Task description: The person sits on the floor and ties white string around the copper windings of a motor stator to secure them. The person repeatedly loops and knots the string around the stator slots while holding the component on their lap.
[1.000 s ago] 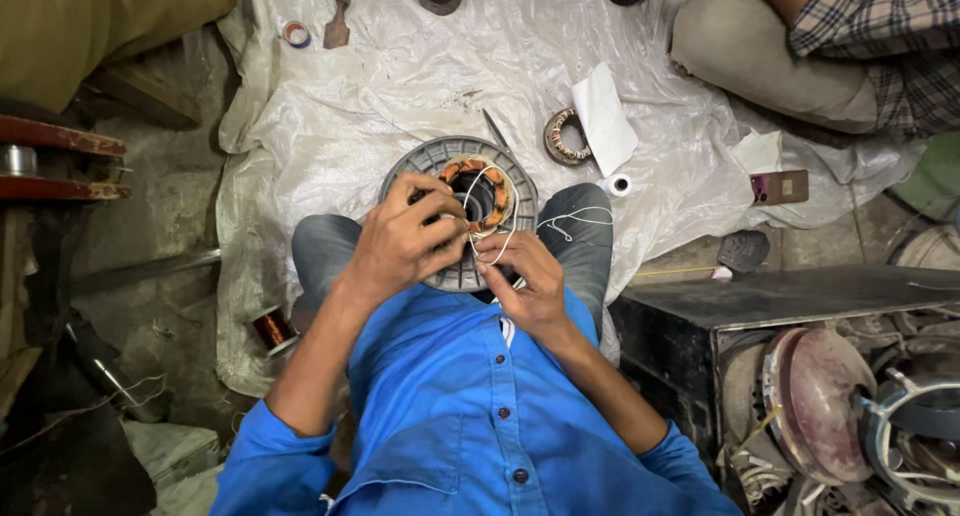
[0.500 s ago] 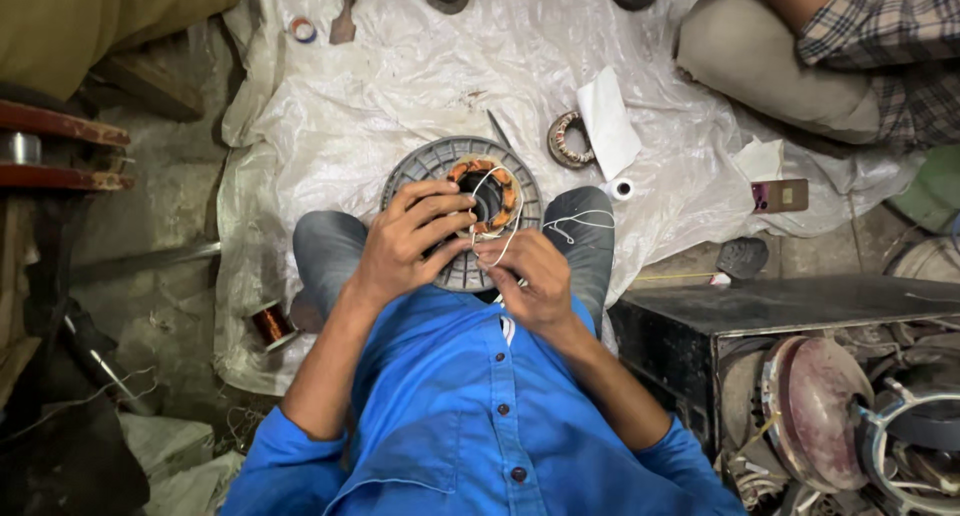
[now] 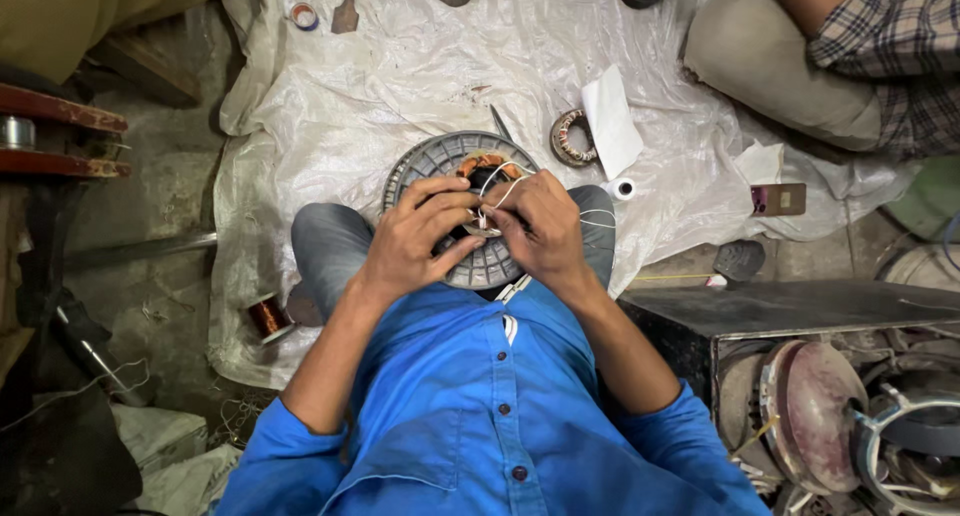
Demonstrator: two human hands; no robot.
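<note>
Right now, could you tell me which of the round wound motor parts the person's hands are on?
The grey round housing in the lap, copper windings at its centre, under both hands. The smaller wound ring lies untouched on the white sheet.

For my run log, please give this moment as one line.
left hand: on stator | right hand: pinching white wires | stator: on lap

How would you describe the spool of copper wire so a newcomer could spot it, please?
Start at the crumpled white plastic sheet on the floor. At its edge, beside the person's left knee, lies the small spool of copper wire. Its shiny orange-brown winding is unlike the grey things nearby.
</note>
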